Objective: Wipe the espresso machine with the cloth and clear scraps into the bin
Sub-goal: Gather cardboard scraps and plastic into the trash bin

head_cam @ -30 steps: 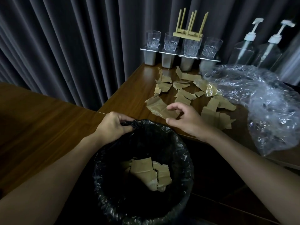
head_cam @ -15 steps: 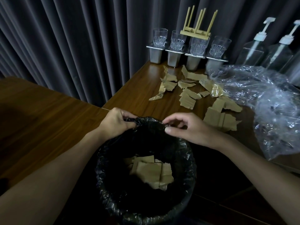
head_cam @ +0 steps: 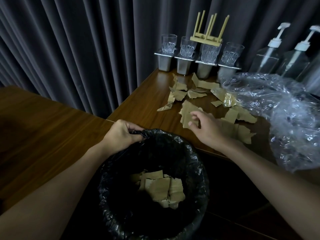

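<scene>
A bin lined with a black bag (head_cam: 195, 163) stands below the counter edge, with several brown cardboard scraps in the bin (head_cam: 161, 187) at its bottom. My left hand (head_cam: 121, 134) grips the bag's rim at the top left. More torn cardboard scraps (head_cam: 187, 110) lie scattered over the wooden counter (head_cam: 147, 104). My right hand (head_cam: 206, 127) hovers over the nearest scraps, fingers loosely spread and holding nothing. No espresso machine or cloth is in view.
Crumpled clear plastic wrap (head_cam: 285, 115) covers the counter's right side. At the back stand several glasses (head_cam: 209, 52) on metal holders, a small wooden rack (head_cam: 206, 38) on top, and two pump bottles (head_cam: 270, 54). A grey curtain (head_cam: 78, 49) hangs behind. A second wooden tabletop (head_cam: 43, 132) lies left.
My right hand dropped a scrap into the bin, then moved from the bin rim back up over the scraps on the counter. The left hand kept its grip on the bag.
</scene>
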A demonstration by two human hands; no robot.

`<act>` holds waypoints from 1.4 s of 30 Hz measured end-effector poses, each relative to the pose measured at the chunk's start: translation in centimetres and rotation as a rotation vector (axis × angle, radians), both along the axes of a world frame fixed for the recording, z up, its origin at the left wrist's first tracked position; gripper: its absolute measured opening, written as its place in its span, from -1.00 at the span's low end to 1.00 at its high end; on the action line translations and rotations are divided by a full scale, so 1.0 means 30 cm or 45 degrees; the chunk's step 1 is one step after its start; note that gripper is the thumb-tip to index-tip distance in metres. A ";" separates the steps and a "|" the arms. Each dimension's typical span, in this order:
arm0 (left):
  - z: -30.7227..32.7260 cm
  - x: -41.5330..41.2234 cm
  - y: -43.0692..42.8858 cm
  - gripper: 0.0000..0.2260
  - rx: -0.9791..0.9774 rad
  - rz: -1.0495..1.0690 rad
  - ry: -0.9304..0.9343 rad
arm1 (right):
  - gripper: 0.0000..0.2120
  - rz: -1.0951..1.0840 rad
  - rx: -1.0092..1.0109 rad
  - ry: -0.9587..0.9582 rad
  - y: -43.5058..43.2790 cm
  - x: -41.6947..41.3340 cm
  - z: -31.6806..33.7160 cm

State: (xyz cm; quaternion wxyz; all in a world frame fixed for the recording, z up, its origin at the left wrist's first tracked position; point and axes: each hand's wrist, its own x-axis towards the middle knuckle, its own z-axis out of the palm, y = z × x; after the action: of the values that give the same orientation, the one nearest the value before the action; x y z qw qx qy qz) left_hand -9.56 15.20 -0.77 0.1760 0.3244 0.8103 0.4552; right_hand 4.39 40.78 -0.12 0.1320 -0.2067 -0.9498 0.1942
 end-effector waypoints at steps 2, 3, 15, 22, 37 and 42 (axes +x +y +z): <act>0.002 0.002 0.000 -0.82 -0.001 0.006 -0.009 | -0.58 0.000 0.060 -0.067 0.001 -0.006 -0.007; 0.002 0.001 0.000 -0.82 -0.002 0.011 -0.007 | -0.59 0.008 0.068 -0.125 0.004 -0.009 -0.011; -0.006 -0.008 0.001 -0.83 0.001 0.011 0.014 | -0.49 -0.135 -0.250 -0.182 -0.015 -0.025 0.016; -0.008 -0.012 -0.002 -0.83 -0.003 0.007 0.050 | -0.40 -0.227 -0.449 -0.176 -0.017 -0.027 0.016; -0.004 -0.006 -0.006 -0.82 0.040 -0.026 0.030 | -0.76 0.142 -1.322 0.213 -0.118 0.048 0.147; -0.003 -0.004 -0.004 -0.79 0.050 -0.017 0.036 | -0.80 0.345 -1.059 0.048 -0.140 0.040 0.127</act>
State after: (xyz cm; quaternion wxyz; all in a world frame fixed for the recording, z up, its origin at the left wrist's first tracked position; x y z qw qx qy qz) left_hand -9.66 15.07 -0.85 0.1612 0.3396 0.8014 0.4653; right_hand 5.58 36.58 3.70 0.0282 -0.1122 -0.8068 0.5794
